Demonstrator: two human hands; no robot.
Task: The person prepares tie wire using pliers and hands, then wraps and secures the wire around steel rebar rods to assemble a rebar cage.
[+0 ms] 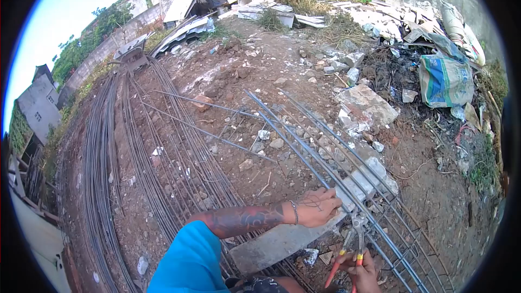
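Note:
My left hand (315, 208) reaches in from the lower left, with its fingers curled over the near steel bar (293, 152) of a long rebar cage. In my right hand (364, 272), at the bottom, is a pair of pincers (359, 233) with red and yellow handles. The jaws of the pincers are up against the bars, just right of my left hand; the exact point they grip is too small to make out. The stirrups of the rebar cage (415, 239) run down to the lower right. Beneath my left forearm lies a flat grey board (271, 249).
Long bundles of rebar (97, 173) stretch along the ground at left. Two loose rods (209, 133) cross near the middle. A concrete block (364, 182) sits under the cage. Rubble, a blue-and-white sack (446, 81) and a wheelbarrow (133, 54) stand farther off.

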